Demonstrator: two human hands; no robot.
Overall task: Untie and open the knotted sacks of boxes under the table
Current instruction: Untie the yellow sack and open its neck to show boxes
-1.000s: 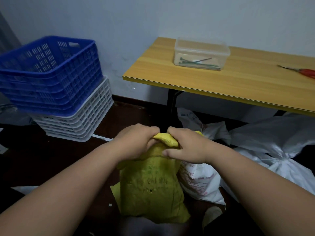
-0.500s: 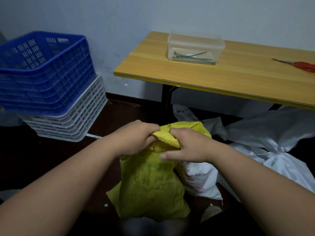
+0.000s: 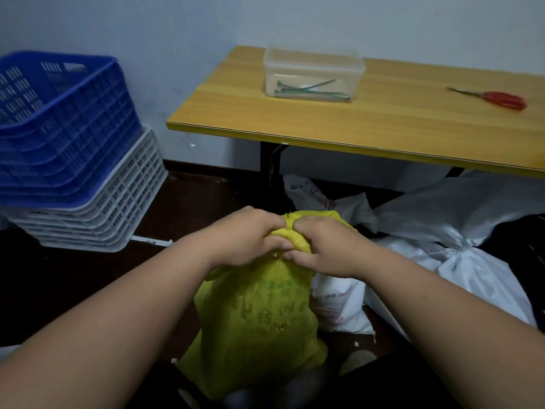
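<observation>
Both hands on yellow sack (image 3: 259, 314) neck, on floor in front of table (image 3: 383, 125). Left hand (image 3: 250, 237) and right hand (image 3: 321, 246) closer together than a second ago, knuckles almost touching. Fingers (image 3: 280, 245) curled tight, pinching knot (image 3: 290, 239) from both sides. Knot bunched higher, more cloth visible behind hands vs earlier frame. Likely loosening but not open yet. White sacks (image 3: 472, 261) under table untouched, one visibly tied. Box (image 3: 314, 73) and red-handled tool (image 3: 501, 98) on table unchanged; view shifted slightly.
</observation>
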